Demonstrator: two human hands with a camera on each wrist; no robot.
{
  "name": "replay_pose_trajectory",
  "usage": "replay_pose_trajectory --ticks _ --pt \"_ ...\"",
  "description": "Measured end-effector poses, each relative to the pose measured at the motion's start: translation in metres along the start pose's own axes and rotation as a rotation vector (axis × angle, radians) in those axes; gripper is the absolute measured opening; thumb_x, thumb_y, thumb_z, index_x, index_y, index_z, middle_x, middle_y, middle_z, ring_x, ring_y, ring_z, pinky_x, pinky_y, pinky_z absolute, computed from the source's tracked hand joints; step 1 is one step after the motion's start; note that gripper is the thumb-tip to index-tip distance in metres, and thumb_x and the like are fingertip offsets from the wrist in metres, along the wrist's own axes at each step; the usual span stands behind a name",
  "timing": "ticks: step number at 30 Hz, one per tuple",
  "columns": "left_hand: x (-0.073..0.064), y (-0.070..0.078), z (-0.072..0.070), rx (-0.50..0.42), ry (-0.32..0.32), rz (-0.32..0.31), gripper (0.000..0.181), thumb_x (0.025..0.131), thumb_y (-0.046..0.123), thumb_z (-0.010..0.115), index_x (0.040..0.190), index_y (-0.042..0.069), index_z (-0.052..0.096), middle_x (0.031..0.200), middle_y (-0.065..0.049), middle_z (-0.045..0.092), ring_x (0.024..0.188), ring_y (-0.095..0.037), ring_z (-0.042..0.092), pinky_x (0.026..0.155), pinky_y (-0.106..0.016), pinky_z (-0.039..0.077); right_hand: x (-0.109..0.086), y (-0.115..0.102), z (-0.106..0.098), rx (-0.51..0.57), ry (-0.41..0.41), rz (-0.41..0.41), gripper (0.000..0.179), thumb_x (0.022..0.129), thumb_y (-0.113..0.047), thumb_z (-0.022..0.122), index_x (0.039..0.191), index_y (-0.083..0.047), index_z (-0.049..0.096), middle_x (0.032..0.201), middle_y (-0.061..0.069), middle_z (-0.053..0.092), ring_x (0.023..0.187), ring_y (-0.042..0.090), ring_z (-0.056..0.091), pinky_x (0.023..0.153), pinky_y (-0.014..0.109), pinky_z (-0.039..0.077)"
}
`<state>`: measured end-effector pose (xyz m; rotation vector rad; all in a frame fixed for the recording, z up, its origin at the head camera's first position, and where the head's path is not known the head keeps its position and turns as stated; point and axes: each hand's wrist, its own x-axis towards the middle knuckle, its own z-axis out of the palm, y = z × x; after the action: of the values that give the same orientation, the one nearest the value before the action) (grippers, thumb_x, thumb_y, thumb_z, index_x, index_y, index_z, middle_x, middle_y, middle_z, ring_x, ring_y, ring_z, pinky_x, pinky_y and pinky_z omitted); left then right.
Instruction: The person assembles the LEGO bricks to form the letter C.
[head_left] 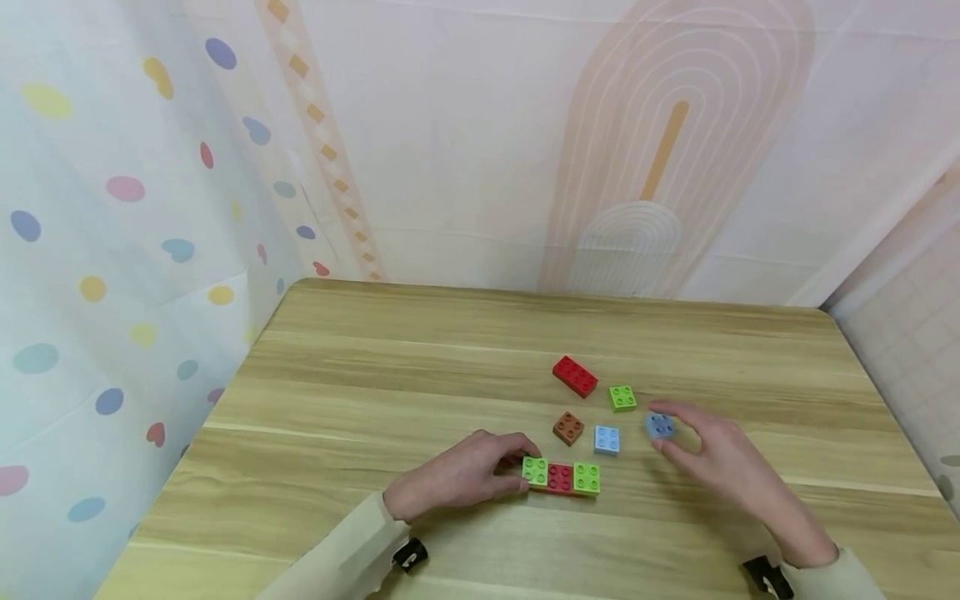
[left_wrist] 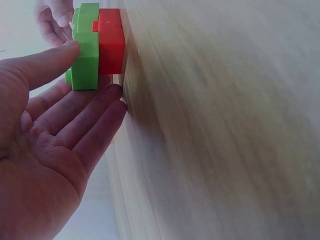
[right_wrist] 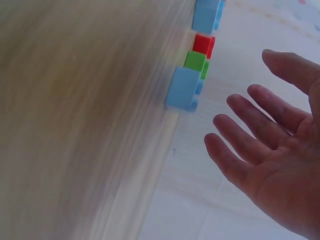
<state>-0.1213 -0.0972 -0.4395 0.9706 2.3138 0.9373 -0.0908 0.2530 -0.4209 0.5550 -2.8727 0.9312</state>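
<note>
A red toy brick (head_left: 560,478) lies at the table's front with a light green brick (head_left: 536,471) on its left end and a second green brick (head_left: 587,478) on its right end. My left hand (head_left: 468,473) holds the left green brick between thumb and fingers, as the left wrist view also shows. Over on the right, my right hand (head_left: 716,454) hovers around a blue brick (head_left: 661,426), thumb and fingers spread. In the right wrist view a gap separates those fingers (right_wrist: 240,147) from the blue brick (right_wrist: 182,89), which stands on the table.
Loose bricks lie beyond the joined ones: a light blue brick (head_left: 607,440), a brown brick (head_left: 568,428), a green brick (head_left: 622,398) and a long red brick (head_left: 575,377). The wooden table (head_left: 390,350) meets patterned cloth (head_left: 465,167) at its back and left.
</note>
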Motion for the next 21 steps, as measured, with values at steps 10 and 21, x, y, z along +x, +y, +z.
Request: replay_pose_trajectory --ticks 10,21 --pt "0.0 0.0 -0.001 0.01 -0.001 -0.005 0.03 0.099 0.018 0.072 0.128 0.014 0.065 0.116 0.006 0.072 0.103 -0.001 0.064 0.093 -0.023 0.053 0.006 0.018 -0.002 0.006 -0.071 -0.019 0.048 0.091 -0.008 0.078 0.135 0.002 0.062 0.137 0.023 0.062 0.124 0.047 0.059 0.1 0.065 0.048" --pt "-0.001 0.001 -0.001 0.01 -0.001 -0.004 0.031 0.099 0.018 0.073 0.128 0.014 0.065 0.116 0.006 0.072 0.104 -0.001 0.064 0.093 -0.023 0.053 0.017 0.027 -0.002 -0.021 -0.195 0.049 0.042 0.091 -0.003 0.076 0.132 0.0 0.065 0.135 0.024 0.064 0.127 0.048 0.056 0.103 0.065 0.045"
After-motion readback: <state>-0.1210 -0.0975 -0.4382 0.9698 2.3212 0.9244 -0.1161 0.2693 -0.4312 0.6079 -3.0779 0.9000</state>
